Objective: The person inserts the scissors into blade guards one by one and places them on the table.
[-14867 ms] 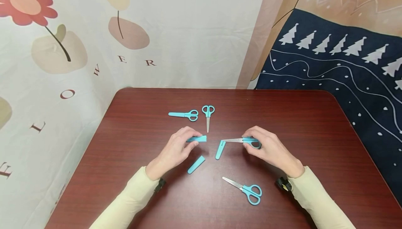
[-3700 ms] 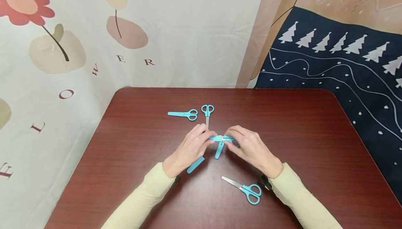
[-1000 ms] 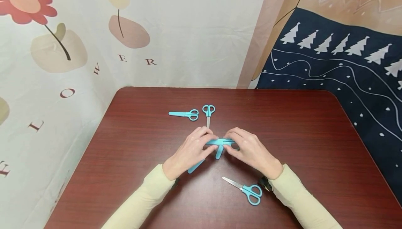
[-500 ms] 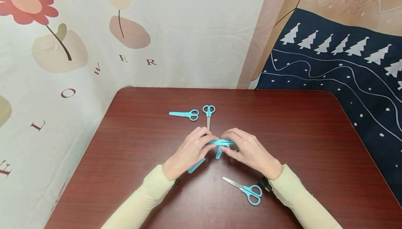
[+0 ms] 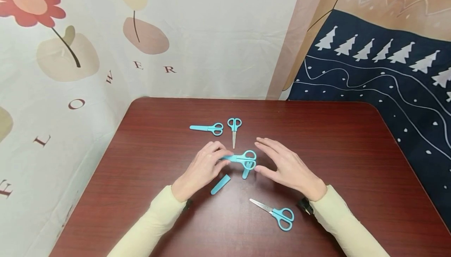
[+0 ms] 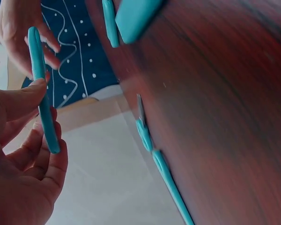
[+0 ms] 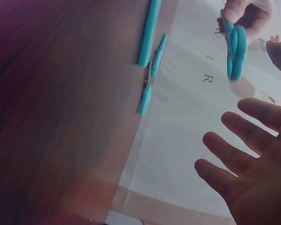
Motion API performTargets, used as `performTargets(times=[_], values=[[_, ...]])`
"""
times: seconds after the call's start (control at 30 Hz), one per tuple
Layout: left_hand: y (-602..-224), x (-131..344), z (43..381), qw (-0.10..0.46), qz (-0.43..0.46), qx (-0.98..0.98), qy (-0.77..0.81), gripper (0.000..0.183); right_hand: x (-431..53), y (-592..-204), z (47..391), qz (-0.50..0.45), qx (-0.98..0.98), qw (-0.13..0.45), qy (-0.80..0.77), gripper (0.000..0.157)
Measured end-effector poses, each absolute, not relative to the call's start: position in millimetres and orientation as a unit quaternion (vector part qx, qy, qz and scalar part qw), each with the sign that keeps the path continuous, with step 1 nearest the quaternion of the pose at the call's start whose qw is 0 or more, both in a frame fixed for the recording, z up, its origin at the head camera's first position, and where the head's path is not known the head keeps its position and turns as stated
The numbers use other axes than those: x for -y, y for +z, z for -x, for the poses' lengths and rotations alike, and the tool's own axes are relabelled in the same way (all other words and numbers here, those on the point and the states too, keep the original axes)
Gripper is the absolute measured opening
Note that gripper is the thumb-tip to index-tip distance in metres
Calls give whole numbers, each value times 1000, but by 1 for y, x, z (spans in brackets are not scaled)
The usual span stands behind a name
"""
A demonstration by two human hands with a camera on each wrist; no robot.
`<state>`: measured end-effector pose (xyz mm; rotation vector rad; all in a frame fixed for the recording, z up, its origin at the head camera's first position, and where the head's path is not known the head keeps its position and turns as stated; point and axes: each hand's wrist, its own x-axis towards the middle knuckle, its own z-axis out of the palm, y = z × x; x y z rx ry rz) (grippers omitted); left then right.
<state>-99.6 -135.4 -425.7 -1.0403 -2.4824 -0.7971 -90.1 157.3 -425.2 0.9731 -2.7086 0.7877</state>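
Observation:
My left hand (image 5: 202,165) pinches a pair of turquoise scissors (image 5: 240,158) by the sheath over their blades, thumb on the near side. In the left wrist view the sheathed scissors (image 6: 48,123) show edge-on between thumb and fingers, raised off the table. Their handle loops point right, toward my right hand (image 5: 289,167), which is open and holds nothing. Spread fingers of the right hand (image 7: 257,159) show in the right wrist view, apart from the loops. A loose sheath (image 5: 245,174) lies partly hidden below the loops. Another sheath (image 5: 220,185) lies near my left hand.
On the reddish-brown table (image 5: 317,131), sheathed scissors (image 5: 201,128) lie at the back beside bare-bladed scissors (image 5: 234,135) pointing toward me. More bare-bladed scissors (image 5: 274,211) lie at the front right. Printed cloth (image 5: 218,53) hangs behind the table.
Earlier the scissors were bare-bladed in my right hand; their blades are now in the sheath my left hand held. My right hand has let go and moved right; my left moved left with them.

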Motion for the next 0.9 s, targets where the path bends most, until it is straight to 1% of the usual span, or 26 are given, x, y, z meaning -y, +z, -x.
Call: performTargets(times=[0.17,0.43,0.67,0.9], values=[[-424,153,103,159,345,882,-279,26,-170,-427,90,-317,914,67,244,72],[-420,181,114,112,287,905,-295,24,-187,-428,89,-297,922,64,240,70],[-424,200,129,93,281,907,-300,21,-196,-427,88,-286,926,66,237,70],[-427,211,144,42,274,919,-282,16,-202,-428,87,-275,931,67,231,71]])
